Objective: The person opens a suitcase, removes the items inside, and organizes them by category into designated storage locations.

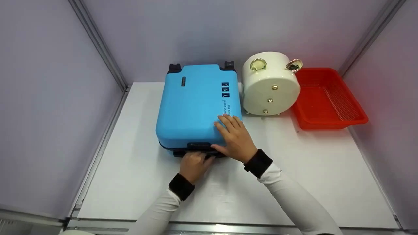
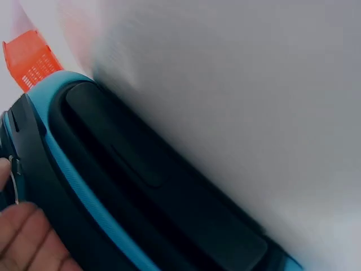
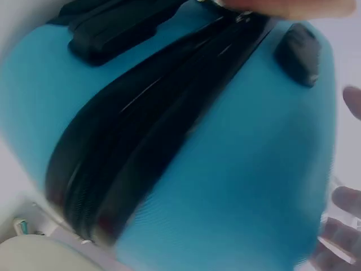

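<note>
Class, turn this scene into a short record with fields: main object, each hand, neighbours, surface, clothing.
Main object: blue suitcase, lying flat, black wheels toward the back wall
Left hand: at the suitcase's near edge; grip unclear
Right hand: fingers spread on the suitcase's near right corner
Neighbours: round white container with gold trim, then red basket, both right of the suitcase
Surface: white table
Clothing: white sleeves, black wristbands
</note>
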{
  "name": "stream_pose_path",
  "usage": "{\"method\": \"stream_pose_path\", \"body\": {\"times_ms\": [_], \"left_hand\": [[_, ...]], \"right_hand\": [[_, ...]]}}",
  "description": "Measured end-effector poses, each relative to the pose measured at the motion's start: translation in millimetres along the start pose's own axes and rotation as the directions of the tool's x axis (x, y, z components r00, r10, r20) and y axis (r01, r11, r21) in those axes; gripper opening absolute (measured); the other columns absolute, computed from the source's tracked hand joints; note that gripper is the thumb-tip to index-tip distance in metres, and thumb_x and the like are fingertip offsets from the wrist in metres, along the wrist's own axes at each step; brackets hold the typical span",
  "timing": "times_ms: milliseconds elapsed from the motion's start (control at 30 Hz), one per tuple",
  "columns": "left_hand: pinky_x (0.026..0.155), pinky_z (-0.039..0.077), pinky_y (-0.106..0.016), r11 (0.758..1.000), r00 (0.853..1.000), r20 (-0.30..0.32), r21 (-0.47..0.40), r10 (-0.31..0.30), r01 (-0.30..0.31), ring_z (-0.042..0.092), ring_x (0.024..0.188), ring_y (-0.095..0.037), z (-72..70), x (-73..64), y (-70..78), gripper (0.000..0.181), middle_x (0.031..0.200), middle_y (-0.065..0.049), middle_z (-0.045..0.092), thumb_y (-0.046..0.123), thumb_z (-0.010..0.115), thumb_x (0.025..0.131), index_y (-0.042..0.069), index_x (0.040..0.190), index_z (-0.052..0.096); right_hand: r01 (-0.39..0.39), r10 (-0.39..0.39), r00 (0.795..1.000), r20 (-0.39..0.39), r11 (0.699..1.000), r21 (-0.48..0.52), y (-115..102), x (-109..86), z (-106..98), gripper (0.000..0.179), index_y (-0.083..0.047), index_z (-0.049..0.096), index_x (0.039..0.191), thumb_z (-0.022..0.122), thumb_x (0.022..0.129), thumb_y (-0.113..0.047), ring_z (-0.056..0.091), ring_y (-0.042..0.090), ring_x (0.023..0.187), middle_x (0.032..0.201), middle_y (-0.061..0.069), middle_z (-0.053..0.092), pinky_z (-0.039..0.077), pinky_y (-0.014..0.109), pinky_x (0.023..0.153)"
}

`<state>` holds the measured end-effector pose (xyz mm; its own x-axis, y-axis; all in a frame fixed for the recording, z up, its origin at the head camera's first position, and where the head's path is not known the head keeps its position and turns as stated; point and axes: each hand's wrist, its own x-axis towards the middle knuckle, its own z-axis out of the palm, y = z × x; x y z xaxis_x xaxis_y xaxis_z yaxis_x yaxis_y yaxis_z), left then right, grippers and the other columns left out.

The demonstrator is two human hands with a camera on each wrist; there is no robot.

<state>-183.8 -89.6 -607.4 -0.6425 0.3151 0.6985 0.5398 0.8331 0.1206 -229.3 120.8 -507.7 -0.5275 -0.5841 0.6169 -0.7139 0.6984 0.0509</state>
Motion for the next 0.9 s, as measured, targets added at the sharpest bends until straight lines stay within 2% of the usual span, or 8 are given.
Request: {"method": "stream_pose_path", "body": {"times_ms": [100,167,300,500,667,733,767,900], "left_hand": [[0.048,0.047,-0.035,0.997,0.999,-0.022,0.058,-0.042,0.043,0.058,0.049,-0.017,-0.3,0.0,3.1,0.047,0.055,0.000,0.056,0.040,0.095,0.083,0.014,0.061,0.062],[0.046,0.046,-0.034,0.991,0.997,-0.014,0.106,-0.076,0.077,0.056,0.046,-0.017,0.3,-0.2,4.0,0.051,0.053,0.000,0.055,0.042,0.095,0.082,0.015,0.058,0.059],[0.047,0.049,-0.035,0.982,0.992,0.030,0.149,-0.125,0.119,0.060,0.048,-0.019,-1.9,0.1,5.5,0.040,0.056,-0.003,0.062,0.032,0.095,0.083,0.012,0.062,0.067],[0.052,0.054,-0.038,0.988,0.992,0.045,0.105,-0.118,0.113,0.066,0.054,-0.023,-4.0,1.8,5.4,0.020,0.065,-0.006,0.071,0.014,0.088,0.088,0.008,0.073,0.075],[0.073,0.062,-0.039,0.990,0.995,0.037,0.114,-0.093,0.089,0.071,0.071,-0.026,-6.3,-2.2,6.1,0.010,0.078,-0.008,0.078,0.013,0.087,0.091,0.006,0.087,0.080],[0.077,0.062,-0.039,0.989,0.995,0.035,0.117,-0.091,0.087,0.071,0.074,-0.027,-8.2,-4.8,5.6,0.009,0.080,-0.009,0.078,0.013,0.086,0.092,0.006,0.090,0.081],[0.077,0.063,-0.039,0.989,0.995,0.032,0.114,-0.094,0.089,0.072,0.075,-0.027,-9.1,-6.0,5.0,0.009,0.081,-0.009,0.077,0.012,0.085,0.092,0.005,0.090,0.081],[0.063,0.061,-0.036,0.992,0.994,0.024,0.078,-0.106,0.104,0.071,0.069,-0.024,-13.4,-10.1,0.4,0.010,0.075,-0.008,0.073,0.010,0.083,0.094,0.004,0.087,0.079]], "right_hand": [[-0.042,0.042,0.996,0.079,0.999,0.006,7.2,-0.9,3.6,0.088,-0.002,0.061,0.149,0.089,0.086,-0.058,0.052,0.041,0.150,0.158,0.022,0.057,0.042,0.060,0.122],[-0.072,0.070,0.989,0.128,0.997,0.010,11.5,-1.6,5.5,0.093,-0.003,0.058,0.154,0.087,0.087,-0.060,0.048,0.042,0.153,0.162,0.022,0.054,0.038,0.061,0.125],[-0.100,0.096,0.979,0.180,0.995,0.010,17.5,-1.3,7.5,0.100,-0.005,0.053,0.159,0.086,0.086,-0.063,0.045,0.042,0.157,0.165,0.022,0.051,0.035,0.062,0.127],[-0.088,0.090,0.978,0.188,0.996,-0.014,21.7,0.8,7.1,0.106,-0.004,0.050,0.161,0.086,0.083,-0.067,0.045,0.042,0.157,0.166,0.022,0.050,0.036,0.060,0.127],[-0.091,0.091,0.976,0.198,0.996,-0.007,22.3,-0.4,7.4,0.106,-0.003,0.050,0.161,0.087,0.083,-0.064,0.044,0.041,0.157,0.167,0.023,0.049,0.036,0.060,0.127],[-0.092,0.090,0.975,0.201,0.996,0.000,22.0,-0.6,7.8,0.105,-0.003,0.049,0.161,0.086,0.084,-0.063,0.044,0.041,0.158,0.167,0.023,0.048,0.036,0.060,0.128],[-0.092,0.090,0.975,0.203,0.996,0.002,21.8,-0.6,8.1,0.104,-0.003,0.049,0.161,0.086,0.084,-0.063,0.044,0.041,0.158,0.167,0.023,0.048,0.035,0.060,0.128],[-0.085,0.083,0.978,0.194,0.996,-0.001,21.4,-1.2,9.4,0.103,-0.003,0.050,0.161,0.086,0.085,-0.062,0.045,0.041,0.157,0.166,0.023,0.049,0.036,0.060,0.128]]}}
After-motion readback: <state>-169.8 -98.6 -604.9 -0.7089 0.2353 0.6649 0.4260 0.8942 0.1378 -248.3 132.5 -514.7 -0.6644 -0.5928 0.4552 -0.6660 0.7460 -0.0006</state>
